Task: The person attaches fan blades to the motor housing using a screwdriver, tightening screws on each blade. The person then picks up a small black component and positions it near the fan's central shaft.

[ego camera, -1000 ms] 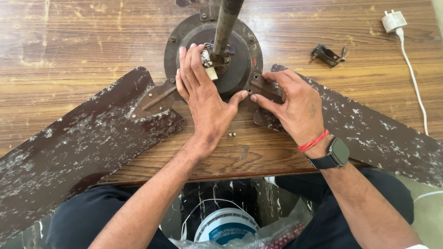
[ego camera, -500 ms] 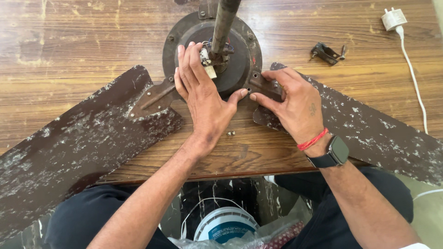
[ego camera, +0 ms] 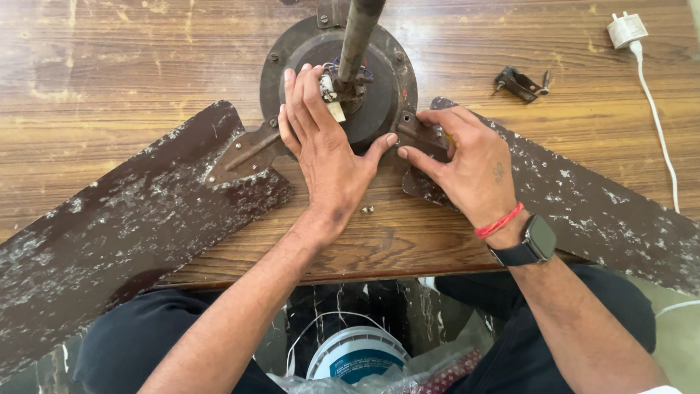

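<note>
Two hands on a dismantled ceiling fan lying on a wooden table (ego camera: 109,66).

A white bucket (ego camera: 357,357) below the table edge shows only its blue-labelled lid. The round, rusty-brown fan motor (ego camera: 379,109) sits mid-table; the left hand (ego camera: 324,153) lies flat on it, fingers spread open. The right hand (ego camera: 470,164) pinches the blade bracket (ego camera: 419,135) of a flaking brown blade (ego camera: 598,211). Two small screws (ego camera: 367,210) lie near.

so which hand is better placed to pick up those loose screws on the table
Probably the left hand: the loose screws lie just beside its wrist, and it only rests flat on the fan motor, while the right hand pins the blade bracket.
</note>
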